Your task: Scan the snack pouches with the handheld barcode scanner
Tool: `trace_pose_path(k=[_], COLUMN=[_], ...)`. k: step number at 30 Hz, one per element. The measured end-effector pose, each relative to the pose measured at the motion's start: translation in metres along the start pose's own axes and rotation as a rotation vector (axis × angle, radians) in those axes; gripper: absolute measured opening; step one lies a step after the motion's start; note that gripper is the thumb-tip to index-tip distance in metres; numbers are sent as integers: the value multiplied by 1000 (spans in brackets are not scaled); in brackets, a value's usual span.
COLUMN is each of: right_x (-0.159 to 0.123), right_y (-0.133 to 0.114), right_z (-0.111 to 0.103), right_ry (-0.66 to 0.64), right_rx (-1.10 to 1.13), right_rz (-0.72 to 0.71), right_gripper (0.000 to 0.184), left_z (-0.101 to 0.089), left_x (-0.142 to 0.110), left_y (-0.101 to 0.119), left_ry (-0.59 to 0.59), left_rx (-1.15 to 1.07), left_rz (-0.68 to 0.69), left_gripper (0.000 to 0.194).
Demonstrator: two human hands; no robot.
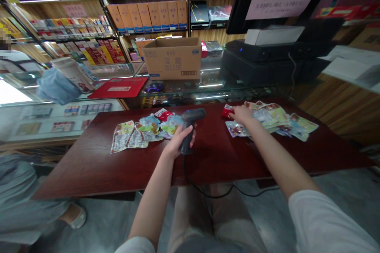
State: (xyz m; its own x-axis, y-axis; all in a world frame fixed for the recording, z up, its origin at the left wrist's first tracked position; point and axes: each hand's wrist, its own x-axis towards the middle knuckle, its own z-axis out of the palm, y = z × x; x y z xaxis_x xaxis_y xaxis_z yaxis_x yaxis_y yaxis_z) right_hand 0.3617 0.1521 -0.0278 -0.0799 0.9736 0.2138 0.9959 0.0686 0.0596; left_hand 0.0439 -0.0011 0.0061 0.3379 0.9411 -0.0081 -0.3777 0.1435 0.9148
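My left hand (178,140) is wrapped round the handle of a black barcode scanner (190,122), held upright above the table with its head pointing right. A cable runs down from its base. My right hand (242,114) has its fingertips closed on a small red packet (227,110). Under and beside that hand lies a pile of clear and pale-green printed pouches (271,114), with a purple-and-blue pouch (237,129) at its near left edge. Left of the scanner, more such pouches (138,133) overlap in a row, with another red packet (163,114) behind them.
The dark red table (208,166) bears everything. Behind it, a glass counter holds a cardboard box (172,59), a red mat (118,88), a purple mouse (154,87) and a black monitor (242,8). The scanner cable (213,196) hangs over the front edge. Another person sits at left.
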Motion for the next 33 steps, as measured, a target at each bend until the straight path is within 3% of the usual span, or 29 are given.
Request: trace_pose_path(k=[3, 7, 9, 11, 16, 20, 27, 33], right_x=[-7, -23, -35, -46, -51, -49, -63, -80], right_y=[-7, -24, -35, -43, -44, -39, -30, -20], right_z=[-1, -8, -8, -6, -2, -5, 0, 2], right_ry=[-2, 157, 153, 67, -275, -329, -248, -39], right_rx=[-45, 1, 37, 25, 13, 8, 46, 40], right_rz=[4, -146, -230, -233, -61, -50, -87, -191], right_gripper=[25, 36, 42, 52, 69, 70, 61, 49], left_z=[-3, -4, -4, -5, -5, -4, -2, -1], left_x=[0, -1, -1, -1, -1, -2, -3, -4], left_y=[3, 5, 6, 5, 3, 5, 8, 7], left_ry=[26, 50, 49, 36, 26, 45, 40, 40], left_rx=[-11, -31, -42, -49, -43, -58, -53, -56], left_rz=[24, 54, 58, 66, 78, 73, 70, 69], left_gripper=[48, 47, 48, 48, 42, 44, 42, 44])
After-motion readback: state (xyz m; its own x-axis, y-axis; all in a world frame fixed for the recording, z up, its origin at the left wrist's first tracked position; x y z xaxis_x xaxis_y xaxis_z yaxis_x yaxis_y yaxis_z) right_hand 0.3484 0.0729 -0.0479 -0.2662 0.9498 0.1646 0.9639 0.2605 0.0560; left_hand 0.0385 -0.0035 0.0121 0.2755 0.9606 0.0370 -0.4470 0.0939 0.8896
